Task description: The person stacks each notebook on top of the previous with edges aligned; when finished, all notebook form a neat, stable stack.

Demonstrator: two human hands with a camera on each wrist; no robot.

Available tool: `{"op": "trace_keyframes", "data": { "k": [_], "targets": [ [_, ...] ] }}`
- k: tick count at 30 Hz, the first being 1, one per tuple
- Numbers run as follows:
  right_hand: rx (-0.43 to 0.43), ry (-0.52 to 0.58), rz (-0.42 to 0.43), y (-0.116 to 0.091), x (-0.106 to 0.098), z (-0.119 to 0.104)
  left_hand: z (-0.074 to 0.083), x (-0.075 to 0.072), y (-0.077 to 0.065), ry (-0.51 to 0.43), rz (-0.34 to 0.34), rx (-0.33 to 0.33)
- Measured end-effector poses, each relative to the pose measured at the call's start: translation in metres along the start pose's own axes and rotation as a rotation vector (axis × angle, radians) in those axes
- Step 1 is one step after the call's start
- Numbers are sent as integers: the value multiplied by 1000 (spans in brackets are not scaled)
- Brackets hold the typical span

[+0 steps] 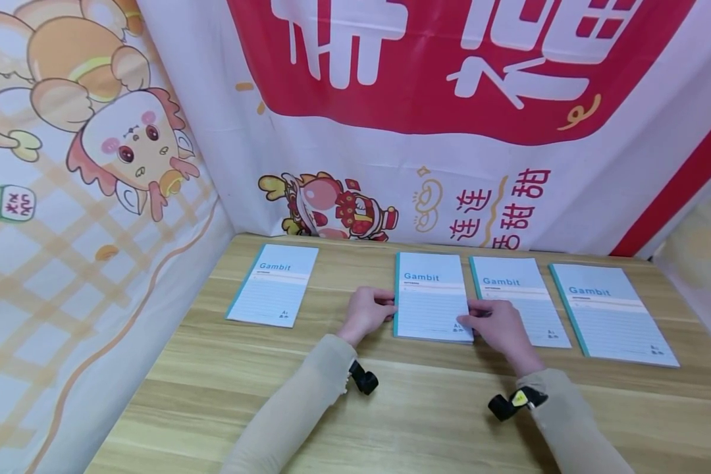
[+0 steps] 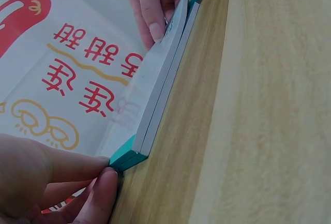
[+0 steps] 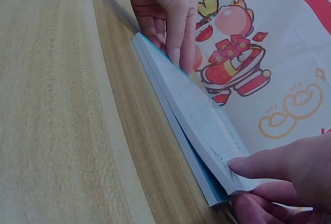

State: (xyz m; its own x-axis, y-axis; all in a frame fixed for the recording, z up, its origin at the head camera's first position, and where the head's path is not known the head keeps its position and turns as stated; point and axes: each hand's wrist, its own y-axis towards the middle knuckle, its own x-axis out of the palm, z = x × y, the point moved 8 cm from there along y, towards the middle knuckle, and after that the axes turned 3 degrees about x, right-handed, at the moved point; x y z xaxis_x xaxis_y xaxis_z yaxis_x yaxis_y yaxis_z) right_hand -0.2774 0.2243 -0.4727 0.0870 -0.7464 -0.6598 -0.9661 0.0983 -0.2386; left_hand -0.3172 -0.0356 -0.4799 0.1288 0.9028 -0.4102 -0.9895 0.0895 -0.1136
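**Light, bendy and easily fanned apart**

The stacked pair of thin paper notebooks with pale blue-and-white covers and teal spines [image 1: 431, 293] rests on the pale wood-grain tabletop [image 1: 415, 408], between the hands. It should feel light. The bound side looks stiffest and likely gives the surest hold; smooth covers may slide, and page corners could crease. The left hand [image 1: 367, 309] has its fingers nearly closed, pinching the spine edge near its front end. The right hand [image 1: 498, 326] pinches the upper notebook [image 3: 181, 100] at its near right corner, thumb on top, holding it slightly off the lower one [image 2: 164, 90].

Matching notebooks lie well left [image 1: 272, 286], just right [image 1: 524, 283] and farther right [image 1: 616, 322]. Behind hangs a white-and-red printed cloth banner [image 1: 343, 151].
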Motion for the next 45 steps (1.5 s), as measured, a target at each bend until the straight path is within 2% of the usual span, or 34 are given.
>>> {"op": "trace_keyframes", "data": {
  "k": [7, 21, 29, 38, 45],
  "targets": [
    [-15, -32, 0, -1, 1, -3, 0, 0, 1, 32, -7, -2],
    [-14, -47, -11, -1, 4, -5, -1, 1, 1, 23, -17, -39],
    [-26, -48, -14, 1, 4, -6, 1, -1, 1, 22, -16, -25],
    [-18, -57, -19, -1, 4, -6, 5, -1, -1, 134, -21, 4],
    [-43, -67, -9, -3, 1, -7, 2, 0, -2, 89, -35, -10]
  ]
}}
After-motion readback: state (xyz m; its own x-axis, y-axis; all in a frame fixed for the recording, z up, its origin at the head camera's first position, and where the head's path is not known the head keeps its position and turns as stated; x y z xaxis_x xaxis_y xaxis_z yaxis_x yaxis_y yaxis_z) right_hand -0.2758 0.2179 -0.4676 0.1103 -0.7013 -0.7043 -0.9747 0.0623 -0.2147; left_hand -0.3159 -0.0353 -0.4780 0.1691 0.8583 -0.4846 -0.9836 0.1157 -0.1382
